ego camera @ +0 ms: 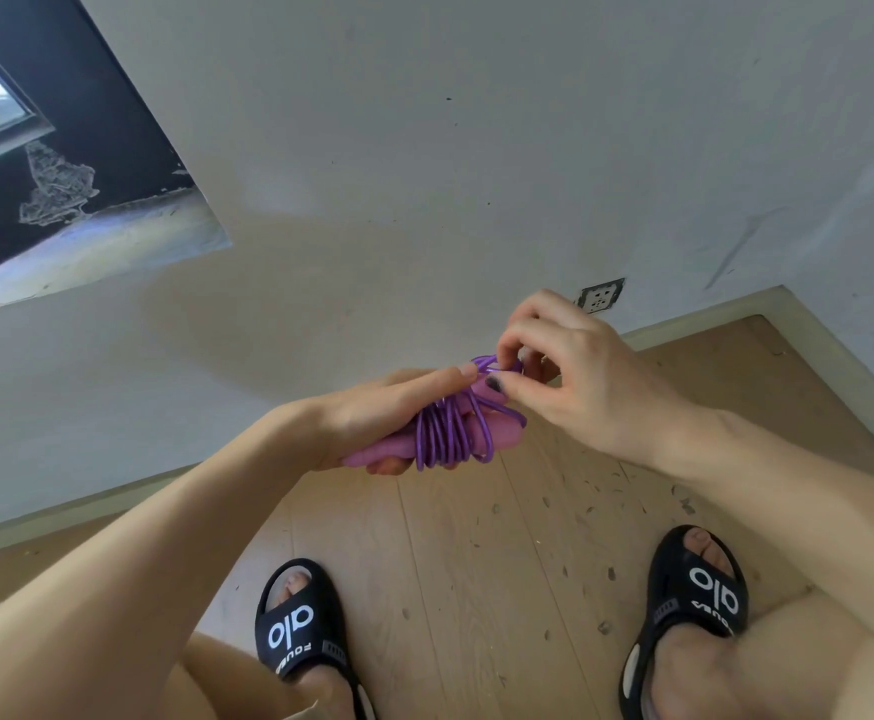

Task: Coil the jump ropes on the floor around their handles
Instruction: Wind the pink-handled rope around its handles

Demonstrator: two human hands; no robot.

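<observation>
We are holding the purple jump rope (450,433) up in front of us, above the wooden floor (476,589) and near the middle of the view, with its pink handles (388,452) bundled together and lying roughly from eight o'clock toward two o'clock. Our left hand (372,413) is coming in from seven o'clock and gripping the handles from the side, fingers curled under them while the forefinger is stretching straight along the top toward the upper end. Several turns of purple cord are sitting wound around the middle of the handles, just past our left fingertips. Our right hand (570,371) is reaching in from three o'clock, its grip pressed together on a small loop of the cord at the upper end of the bundle, thumb and forefinger pinching it while the other fingers are arching above. Whether the loop is passing under another strand we cannot tell, since the fingers are covering it. Below, at six o'clock and at four o'clock, our feet are resting in black slides (294,621) with white lettering on the planks. A white wall (476,148) is rising at twelve o'clock, carrying a socket (600,296) just above our right hand.
</observation>
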